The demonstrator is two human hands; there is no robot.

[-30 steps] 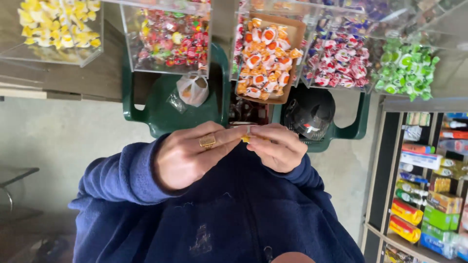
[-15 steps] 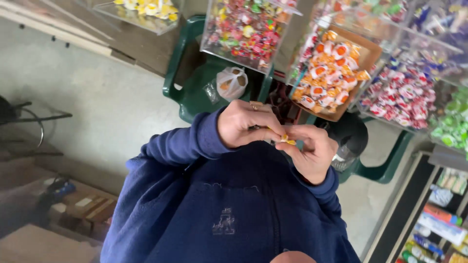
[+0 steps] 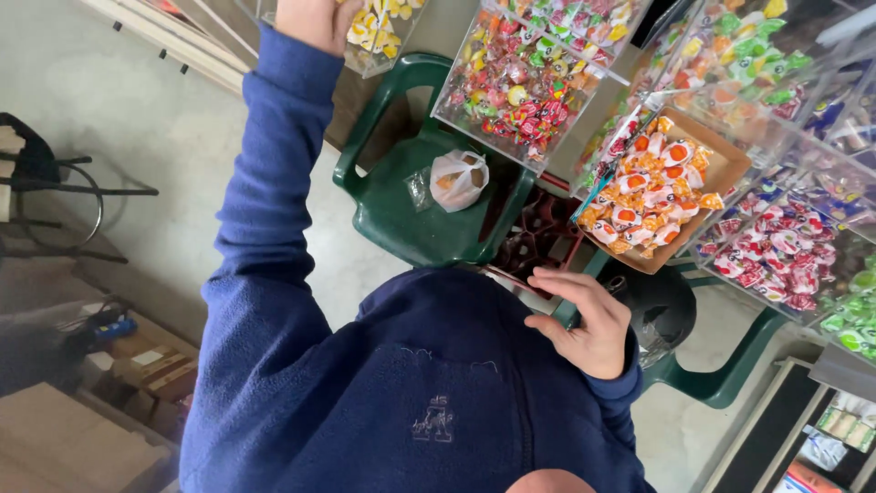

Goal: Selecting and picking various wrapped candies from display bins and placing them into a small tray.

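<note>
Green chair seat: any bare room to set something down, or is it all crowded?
Free: front and left of the green chair seat, beside the white bag. Crowded: the clear candy bins, where the left hand reaches, and the sweets tray above the right hand.

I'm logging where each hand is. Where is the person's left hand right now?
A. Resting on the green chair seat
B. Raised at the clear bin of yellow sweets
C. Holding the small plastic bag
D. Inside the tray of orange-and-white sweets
B: the left hand is stretched up at the bin of yellow sweets, well away from the bag on the green chair and from the orange-and-white sweets.
</note>
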